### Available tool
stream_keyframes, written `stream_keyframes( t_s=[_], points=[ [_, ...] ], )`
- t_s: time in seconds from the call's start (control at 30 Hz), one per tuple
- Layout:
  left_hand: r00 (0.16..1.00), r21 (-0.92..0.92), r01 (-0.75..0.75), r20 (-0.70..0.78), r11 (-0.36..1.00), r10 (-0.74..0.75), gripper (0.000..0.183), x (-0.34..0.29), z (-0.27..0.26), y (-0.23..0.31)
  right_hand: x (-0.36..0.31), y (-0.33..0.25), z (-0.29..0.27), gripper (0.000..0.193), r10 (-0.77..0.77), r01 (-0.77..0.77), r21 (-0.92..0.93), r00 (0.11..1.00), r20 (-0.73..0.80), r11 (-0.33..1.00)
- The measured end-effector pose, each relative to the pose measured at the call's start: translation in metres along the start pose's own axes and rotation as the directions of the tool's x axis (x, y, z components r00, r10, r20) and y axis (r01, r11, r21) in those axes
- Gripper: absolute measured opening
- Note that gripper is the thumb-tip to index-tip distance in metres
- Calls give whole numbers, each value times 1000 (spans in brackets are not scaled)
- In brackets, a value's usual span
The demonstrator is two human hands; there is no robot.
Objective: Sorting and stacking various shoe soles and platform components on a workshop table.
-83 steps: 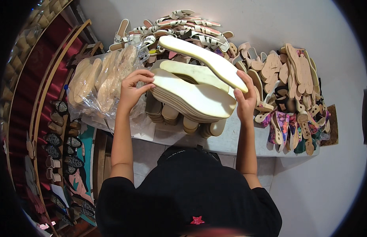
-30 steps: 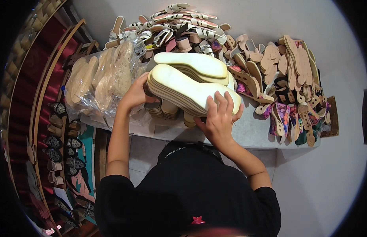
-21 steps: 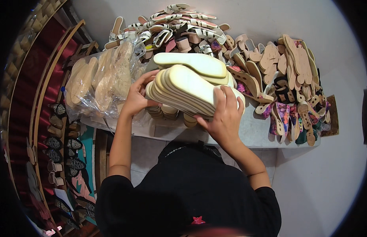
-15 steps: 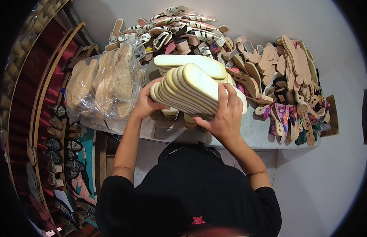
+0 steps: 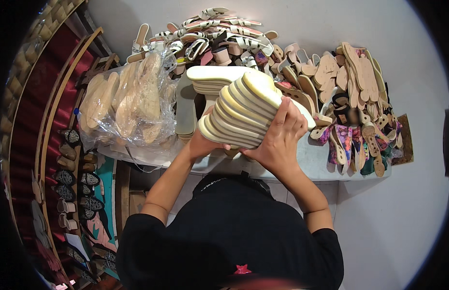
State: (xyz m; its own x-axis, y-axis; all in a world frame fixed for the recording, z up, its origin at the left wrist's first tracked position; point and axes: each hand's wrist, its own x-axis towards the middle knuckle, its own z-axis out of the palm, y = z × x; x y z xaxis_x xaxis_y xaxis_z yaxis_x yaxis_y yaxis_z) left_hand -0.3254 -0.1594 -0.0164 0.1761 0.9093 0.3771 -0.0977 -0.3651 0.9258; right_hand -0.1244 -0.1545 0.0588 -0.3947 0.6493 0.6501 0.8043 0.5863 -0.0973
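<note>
A thick stack of cream shoe insoles (image 5: 236,113) is held up over the table between my two hands. My left hand (image 5: 202,145) grips the near left end from below, its fingers partly hidden by the stack. On the right side, my right hand (image 5: 284,133) presses against the stack's edges, with the thumb underneath and the fingers along the side. The insoles are tilted and fanned in steps. Just behind them rests another cream insole stack (image 5: 210,73). A grey stack of insoles (image 5: 185,116) lies left of my hands.
Clear plastic bags of wooden-toned soles (image 5: 132,104) lie at the left of the table (image 5: 301,162). White strappy sandals (image 5: 224,31) are heaped at the back, tan soles (image 5: 357,75) and floral wedges (image 5: 343,145) at the right. A shoe rack (image 5: 72,169) stands on the left.
The held stack has shifted right and slightly nearer, and its insoles now bend and fan more. My left hand has moved right, uncovering the grey stack.
</note>
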Motion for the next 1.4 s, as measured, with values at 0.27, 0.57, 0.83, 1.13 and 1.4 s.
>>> stream_keyframes(
  t_s=[0.27, 0.57, 0.83, 1.13, 1.4],
  points=[
    [976, -239, 197, -40, 951, -213, 113, 2, 8, 12, 36, 14, -19, 130, -84, 79, 43, 989, 119, 996],
    [966, -195, -208, -193, 959, 171, 130, 6, -33, 54, 133, 23, 6, 117, -532, 27, 551, 307, 789, 834],
    [991, 275, -19, -121, 961, 54, 123, -10, -72, 32, 145, 26, 122, 81, -598, -739, 277, -208, 774, 615],
    [969, 345, 205, -205, 916, -140, 105, -12, -88, 12, 143, 12, 127, 71, -503, -787, 216, -135, 854, 578],
    [959, 350, 256, -211, 901, -190, 90, -8, -93, -4, 146, 17, 136, 81, -472, -739, 248, -107, 875, 627]
  ],
)
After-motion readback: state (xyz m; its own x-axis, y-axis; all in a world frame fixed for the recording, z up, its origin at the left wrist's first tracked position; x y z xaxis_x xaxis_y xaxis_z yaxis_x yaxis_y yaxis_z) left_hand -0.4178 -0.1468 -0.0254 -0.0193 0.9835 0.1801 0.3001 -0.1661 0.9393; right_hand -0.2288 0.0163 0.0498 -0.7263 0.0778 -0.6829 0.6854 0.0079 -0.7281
